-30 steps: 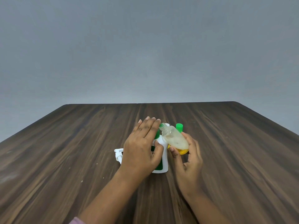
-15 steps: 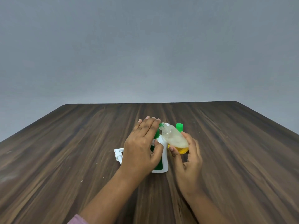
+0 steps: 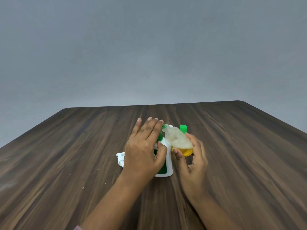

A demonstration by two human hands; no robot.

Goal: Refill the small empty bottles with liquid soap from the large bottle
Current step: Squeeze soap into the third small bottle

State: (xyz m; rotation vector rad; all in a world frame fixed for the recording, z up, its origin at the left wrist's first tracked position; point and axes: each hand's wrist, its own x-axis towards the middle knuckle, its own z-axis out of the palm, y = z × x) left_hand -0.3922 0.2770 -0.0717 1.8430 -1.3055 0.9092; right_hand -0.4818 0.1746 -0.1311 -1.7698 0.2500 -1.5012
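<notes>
Dark wood table (image 3: 66, 163) lies under my arms. To stop it tipping, my left hand (image 3: 144, 151) curls round the upright white bottle (image 3: 168, 161), fingers half spread. My right hand (image 3: 192, 161) pinches the small bottle (image 3: 180, 143), tilted neck-first toward it, yellow soap pooled low. Behind stands a green cap (image 3: 183, 128).

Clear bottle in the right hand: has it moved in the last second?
No. The clear bottle sits at the same tilt, neck by the same fingertip of the left hand, with the green cap showing just behind it as before.
</notes>
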